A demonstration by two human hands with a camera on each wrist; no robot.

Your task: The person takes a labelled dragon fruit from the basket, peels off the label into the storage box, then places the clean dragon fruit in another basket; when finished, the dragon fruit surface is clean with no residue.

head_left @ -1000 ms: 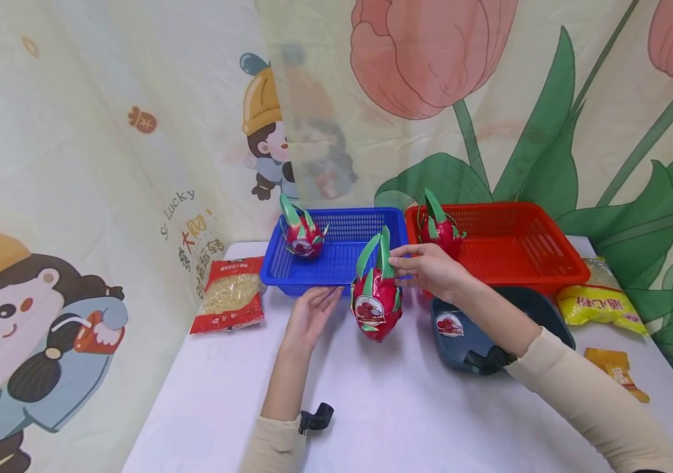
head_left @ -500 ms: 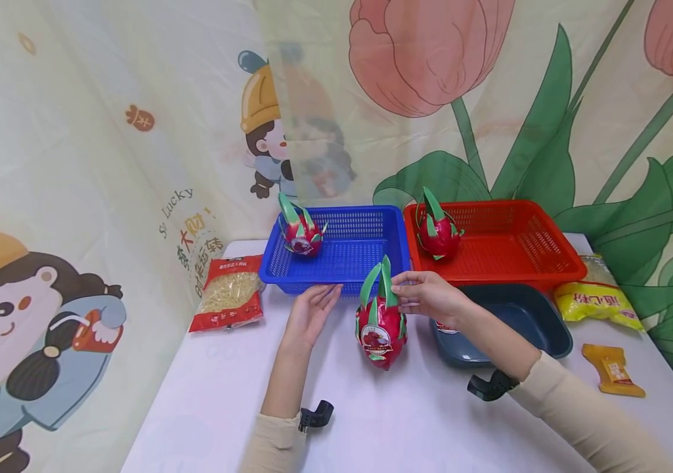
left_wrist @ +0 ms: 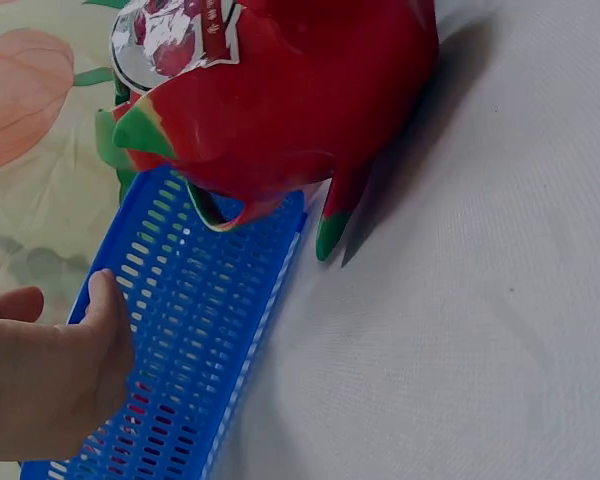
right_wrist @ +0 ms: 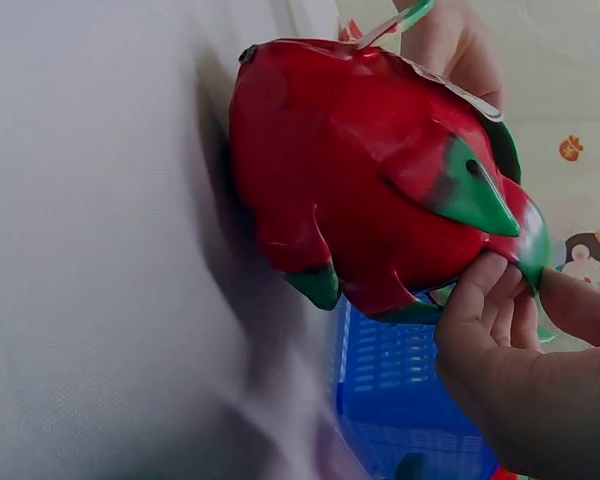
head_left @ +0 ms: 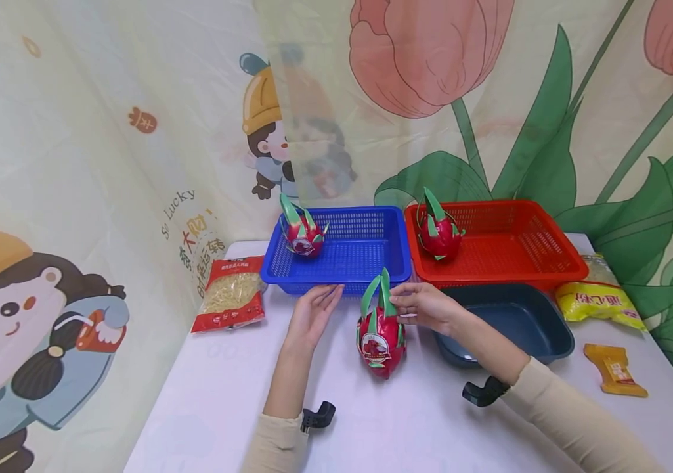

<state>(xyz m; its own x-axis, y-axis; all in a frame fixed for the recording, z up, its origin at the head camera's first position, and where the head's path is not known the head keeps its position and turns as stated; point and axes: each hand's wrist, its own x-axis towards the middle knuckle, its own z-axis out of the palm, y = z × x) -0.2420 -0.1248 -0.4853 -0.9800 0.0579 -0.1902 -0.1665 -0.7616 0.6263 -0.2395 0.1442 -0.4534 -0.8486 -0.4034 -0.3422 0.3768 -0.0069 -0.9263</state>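
Note:
A red dragon fruit (head_left: 381,344) with green leaf tips and a round label is upright close over the white tabletop, in front of the blue basket (head_left: 336,285). My right hand (head_left: 427,307) pinches one of its upper green leaves between thumb and fingers; the right wrist view shows this grip from the side. My left hand (head_left: 311,316) stays left of the fruit near the basket's front rim, fingers relaxed, holding nothing. In the left wrist view the dragon fruit (left_wrist: 310,110) looms above the hand (left_wrist: 55,365), apart from it.
One dragon fruit (head_left: 304,238) lies in the blue basket, another (head_left: 439,235) in the red basket (head_left: 513,279). A dark blue basin (head_left: 513,322) stands behind my right forearm. A red pasta bag (head_left: 232,293) is at left; a yellow bag (head_left: 599,303) and an orange packet (head_left: 616,370) are at right.
My right hand has brought the dragon fruit down and toward me, uncovering the fruit in the red basket. The left hand has barely moved.

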